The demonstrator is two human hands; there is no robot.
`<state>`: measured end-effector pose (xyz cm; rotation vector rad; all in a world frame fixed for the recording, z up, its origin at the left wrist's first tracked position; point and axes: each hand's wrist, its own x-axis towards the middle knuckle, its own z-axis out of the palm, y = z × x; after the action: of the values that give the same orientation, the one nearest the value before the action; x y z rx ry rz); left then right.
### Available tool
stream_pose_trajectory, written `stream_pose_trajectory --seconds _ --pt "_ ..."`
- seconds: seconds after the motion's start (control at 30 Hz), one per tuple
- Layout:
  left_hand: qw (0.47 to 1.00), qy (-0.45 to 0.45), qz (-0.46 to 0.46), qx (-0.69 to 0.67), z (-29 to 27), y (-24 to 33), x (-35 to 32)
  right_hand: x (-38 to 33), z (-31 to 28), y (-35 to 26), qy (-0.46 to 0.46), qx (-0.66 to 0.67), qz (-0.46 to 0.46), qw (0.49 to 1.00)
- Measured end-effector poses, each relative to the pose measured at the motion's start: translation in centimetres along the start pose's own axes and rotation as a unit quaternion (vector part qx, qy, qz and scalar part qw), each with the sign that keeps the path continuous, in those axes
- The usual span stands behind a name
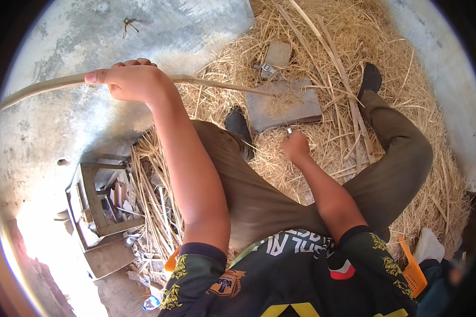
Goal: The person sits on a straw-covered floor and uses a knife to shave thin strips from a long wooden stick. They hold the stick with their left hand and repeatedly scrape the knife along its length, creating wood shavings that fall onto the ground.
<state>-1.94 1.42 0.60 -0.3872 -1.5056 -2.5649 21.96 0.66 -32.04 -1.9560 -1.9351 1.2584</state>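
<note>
My left hand (129, 80), raised at the upper left, is closed around a long pale cane (219, 84), which looks like bamboo or rattan. The cane bends toward the left rim, and its other end reaches down to a flat grey-brown block (264, 113) on the floor between my feet. Close to the block's near edge, my right hand (296, 146) grips the handle of a knife (289, 130). A metal collar shows above the fist; the thin blade points to the block and is hard to make out. Fine shavings lie on the block.
Straw-like shavings (407, 127) cover the floor. Long split strips (336, 58) lie beyond the block, near a small metal device (269, 70) and a brick (278, 53). At left stand a wooden frame (90, 211) and a bundle of strips (150, 164). An orange plastic object (415, 274) is at lower right.
</note>
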Motion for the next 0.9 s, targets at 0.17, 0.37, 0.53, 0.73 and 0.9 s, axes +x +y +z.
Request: stream_pose_trajectory --seconds 0.17,0.37,0.53,0.73,0.9 --pt "0.999 -0.011 0.042 0.023 0.6 -0.2 -0.8 -1.8 -0.7 -4.3 -0.007 0.03 -0.053 0.998" --pt "0.999 0.014 0.006 0.042 -0.1 -0.1 -0.3 -3.0 -1.0 -6.4 0.037 0.061 -0.148 0.986" --pt "0.999 0.012 -0.009 0.036 -0.5 0.1 0.1 0.5 1.2 -1.1 -0.014 0.03 0.022 0.999" --pt "0.999 0.0 0.015 0.037 -0.1 -0.5 0.2 -2.5 -1.4 -6.6 -0.001 0.059 -0.116 0.991" --pt "0.999 0.019 -0.012 0.024 -0.2 0.3 0.1 -0.9 1.2 -3.2 0.007 0.123 -0.085 0.989"
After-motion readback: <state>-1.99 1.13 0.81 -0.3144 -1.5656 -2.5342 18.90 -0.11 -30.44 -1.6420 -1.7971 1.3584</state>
